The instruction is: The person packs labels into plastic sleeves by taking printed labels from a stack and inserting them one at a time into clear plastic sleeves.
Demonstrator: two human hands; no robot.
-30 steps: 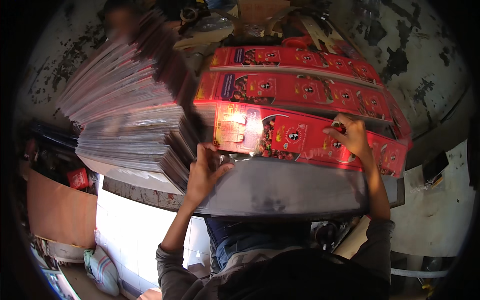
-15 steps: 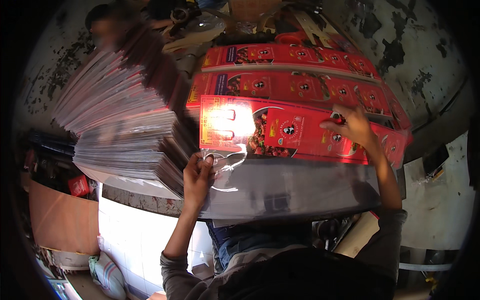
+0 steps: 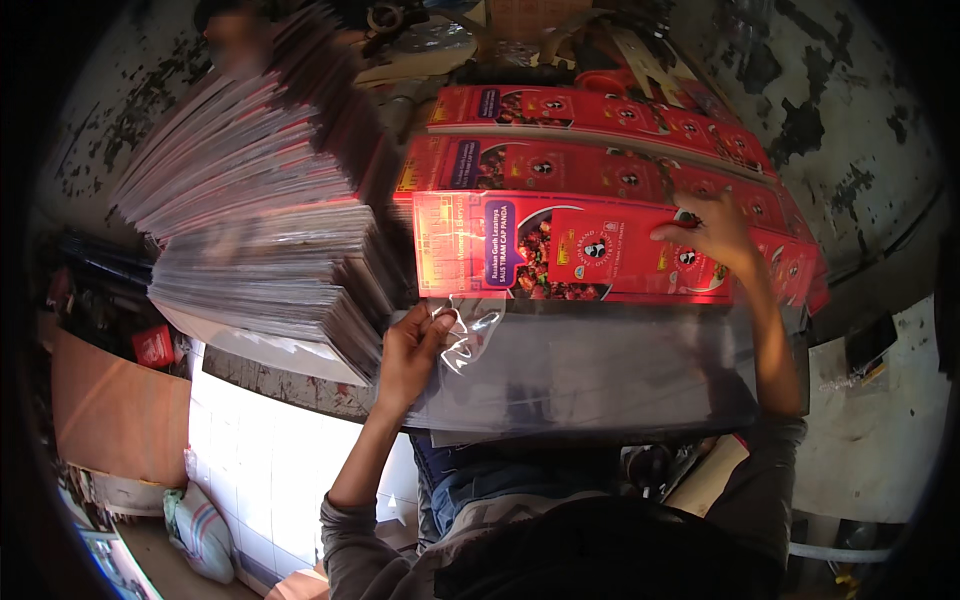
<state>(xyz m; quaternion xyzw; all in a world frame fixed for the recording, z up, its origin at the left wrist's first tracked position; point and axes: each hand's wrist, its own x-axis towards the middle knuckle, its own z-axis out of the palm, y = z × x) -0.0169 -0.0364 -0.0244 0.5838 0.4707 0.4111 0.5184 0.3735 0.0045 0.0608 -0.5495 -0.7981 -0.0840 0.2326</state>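
Note:
My left hand (image 3: pixel 412 352) pinches the corner of a clear plastic sheet (image 3: pixel 590 365) between thumb and fingers, and the creased corner catches the light. A long red printed sheet (image 3: pixel 640 255) with food pictures lies along the plastic's far side. My right hand (image 3: pixel 715 235) has its thumb and curled fingers at the right part of this red sheet, gripping it near its far edge. Whether the red sheet is under or on top of the plastic, I cannot tell. Behind it, more red printed sheets (image 3: pixel 560 165) lie in overlapping rows.
A tall, fanned stack of plastic-covered sheets (image 3: pixel 260 270) leans at the left of the table. Another person (image 3: pixel 240 40) is beyond it. A striped sack (image 3: pixel 203 535) and a brown board (image 3: pixel 120 405) stand at lower left, by a white tiled floor (image 3: pixel 290 460).
My left hand and the plastic corner have shifted slightly right and up. The red sheet has tilted, so the bright glare on its left end is gone. My view has shifted a little.

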